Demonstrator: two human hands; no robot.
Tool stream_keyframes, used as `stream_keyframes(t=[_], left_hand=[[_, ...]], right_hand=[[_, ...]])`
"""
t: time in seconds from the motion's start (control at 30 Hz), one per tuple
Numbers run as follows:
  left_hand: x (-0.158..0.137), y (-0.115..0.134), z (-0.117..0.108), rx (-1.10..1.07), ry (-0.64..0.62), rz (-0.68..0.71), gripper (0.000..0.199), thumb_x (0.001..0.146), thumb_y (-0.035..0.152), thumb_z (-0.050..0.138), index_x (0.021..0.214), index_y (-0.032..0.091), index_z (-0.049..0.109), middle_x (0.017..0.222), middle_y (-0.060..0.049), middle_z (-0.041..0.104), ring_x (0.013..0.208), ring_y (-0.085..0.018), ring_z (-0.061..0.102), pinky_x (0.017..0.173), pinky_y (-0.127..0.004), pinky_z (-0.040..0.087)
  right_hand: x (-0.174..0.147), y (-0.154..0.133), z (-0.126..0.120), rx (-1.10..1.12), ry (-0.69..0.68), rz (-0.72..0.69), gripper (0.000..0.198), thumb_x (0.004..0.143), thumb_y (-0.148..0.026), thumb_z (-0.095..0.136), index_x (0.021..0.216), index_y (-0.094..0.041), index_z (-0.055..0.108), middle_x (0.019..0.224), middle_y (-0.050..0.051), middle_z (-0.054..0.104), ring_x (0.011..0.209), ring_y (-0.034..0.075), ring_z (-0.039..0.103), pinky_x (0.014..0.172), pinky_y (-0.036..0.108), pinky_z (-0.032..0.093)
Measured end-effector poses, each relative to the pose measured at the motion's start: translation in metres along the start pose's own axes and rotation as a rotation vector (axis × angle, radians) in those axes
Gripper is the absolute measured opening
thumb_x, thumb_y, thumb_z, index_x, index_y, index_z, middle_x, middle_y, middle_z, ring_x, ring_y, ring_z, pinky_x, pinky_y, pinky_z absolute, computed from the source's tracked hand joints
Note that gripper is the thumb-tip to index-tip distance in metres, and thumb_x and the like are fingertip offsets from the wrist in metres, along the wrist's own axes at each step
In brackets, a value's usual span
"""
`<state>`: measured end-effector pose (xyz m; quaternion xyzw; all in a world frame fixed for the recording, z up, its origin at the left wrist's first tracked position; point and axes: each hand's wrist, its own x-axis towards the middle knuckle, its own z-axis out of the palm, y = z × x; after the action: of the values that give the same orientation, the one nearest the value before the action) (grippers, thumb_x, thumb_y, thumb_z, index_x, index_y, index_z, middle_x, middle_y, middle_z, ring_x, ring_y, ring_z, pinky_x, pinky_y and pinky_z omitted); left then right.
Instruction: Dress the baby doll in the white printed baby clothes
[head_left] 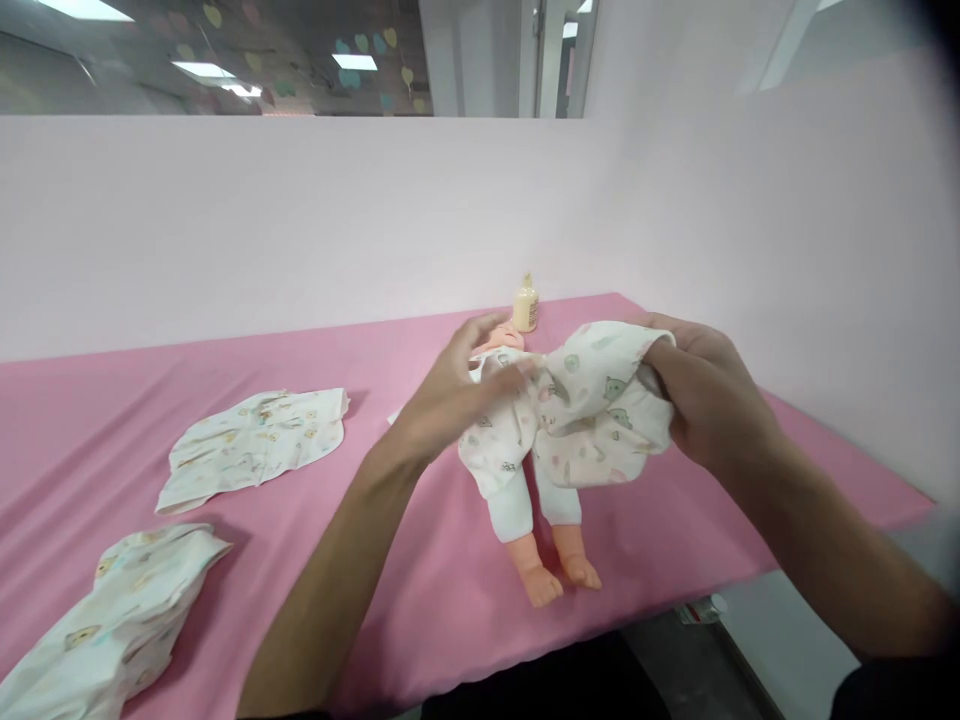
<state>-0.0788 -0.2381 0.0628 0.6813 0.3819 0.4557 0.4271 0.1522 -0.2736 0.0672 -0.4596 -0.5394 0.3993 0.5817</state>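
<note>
R hand (709, 395) grips the patterned garment (600, 405) beside the doll (512, 508), prob. to keep the cloth spread; L hand (454, 390) is at its chest, fingers spread (blurry, can't tell if pinching). Doll lies on pink table (300, 560), feet nr. edge, prob. for reach.

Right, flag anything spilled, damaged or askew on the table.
No spill or damage shows. The printed cloth at near left looks untidy: bunched, unlike the flatter one beyond. The printed fabric over the baby doll spreads sideways because the right hand holds it.
</note>
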Motion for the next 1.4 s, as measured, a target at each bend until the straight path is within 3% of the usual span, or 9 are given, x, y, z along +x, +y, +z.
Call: stream_keyframes(t=[0.1,0.23,0.4,0.47,0.57,0.77,0.97,1.2,1.4], left_hand=[[-0.024,0.02,0.016,0.184,-0.151,0.162,0.076,0.072,0.038,0.083,0.141,0.034,0.052,0.145,-0.006,0.049,0.138,-0.034,0.043,0.108,-0.043,0.045],[-0.032,0.021,0.027,0.317,-0.143,0.237,0.059,0.082,0.031,0.071,0.138,0.033,0.053,0.123,-0.005,0.061,0.117,-0.029,0.058,0.098,-0.04,0.049],[-0.018,0.013,0.008,0.294,0.054,0.294,0.04,0.088,0.015,0.051,0.125,0.027,0.059,0.09,-0.001,0.063,0.072,-0.013,0.059,0.067,-0.023,0.049],[-0.016,0.017,-0.005,0.187,0.149,0.32,0.037,0.087,0.012,0.047,0.119,0.027,0.057,0.08,0.001,0.058,0.059,-0.01,0.051,0.054,-0.02,0.043],[-0.016,0.023,-0.022,0.058,0.165,0.322,0.036,0.087,0.012,0.045,0.118,0.03,0.051,0.074,0.003,0.052,0.049,-0.008,0.042,0.042,-0.018,0.035],[-0.017,0.023,-0.044,0.284,0.081,0.283,0.031,0.087,0.009,0.045,0.108,0.028,0.058,0.097,0.0,0.058,0.048,-0.004,0.041,0.038,-0.018,0.032],[-0.018,0.025,-0.048,0.621,-0.143,0.382,0.035,0.09,0.01,0.039,0.095,0.023,0.072,0.111,-0.005,0.061,0.078,-0.01,0.056,0.058,-0.021,0.043],[-0.017,0.022,-0.037,0.792,-0.263,0.157,0.031,0.095,0.029,0.043,0.101,0.023,0.073,0.105,-0.003,0.068,0.081,-0.014,0.06,0.064,-0.025,0.045],[-0.014,0.015,-0.039,0.938,-0.38,0.102,0.034,0.096,0.051,0.047,0.1,0.024,0.069,0.1,-0.002,0.068,0.086,-0.018,0.06,0.07,-0.029,0.042]], right_hand=[[0.001,-0.008,0.008,-0.022,-0.007,-0.006,0.02,0.082,-0.023,0.062,0.1,-0.023,0.071,0.068,0.0,0.065,0.053,0.015,0.058,0.04,0.023,0.044],[0.0,-0.016,0.01,-0.038,0.025,-0.018,0.024,0.08,-0.026,0.067,0.103,-0.021,0.07,0.065,-0.001,0.066,0.048,0.013,0.057,0.039,0.022,0.042],[-0.003,-0.028,-0.007,-0.172,-0.005,-0.053,0.033,0.078,-0.035,0.076,0.109,-0.023,0.071,0.064,-0.003,0.063,0.046,0.012,0.055,0.037,0.02,0.038],[-0.003,-0.033,-0.018,-0.308,-0.028,-0.086,0.032,0.08,-0.037,0.076,0.11,-0.027,0.072,0.072,-0.001,0.067,0.053,0.013,0.06,0.042,0.021,0.042],[-0.001,-0.036,-0.032,-0.494,-0.065,-0.132,0.025,0.083,-0.04,0.073,0.105,-0.028,0.074,0.089,0.003,0.072,0.069,0.018,0.065,0.052,0.026,0.047],[0.004,-0.032,-0.045,-0.647,-0.098,-0.146,0.018,0.087,-0.037,0.068,0.101,-0.029,0.073,0.094,0.002,0.072,0.078,0.02,0.063,0.06,0.03,0.047],[0.0,-0.037,-0.039,-0.624,-0.054,-0.142,0.013,0.088,-0.036,0.068,0.096,-0.027,0.072,0.088,0.001,0.07,0.074,0.015,0.06,0.06,0.027,0.045],[-0.003,-0.038,-0.04,-0.626,0.105,-0.202,0.01,0.087,-0.025,0.065,0.092,-0.026,0.074,0.074,-0.001,0.067,0.065,0.011,0.057,0.056,0.024,0.041],[-0.002,-0.031,-0.043,-0.631,0.202,-0.235,0.011,0.084,-0.023,0.067,0.09,-0.026,0.075,0.079,0.0,0.069,0.068,0.012,0.057,0.056,0.025,0.04]])
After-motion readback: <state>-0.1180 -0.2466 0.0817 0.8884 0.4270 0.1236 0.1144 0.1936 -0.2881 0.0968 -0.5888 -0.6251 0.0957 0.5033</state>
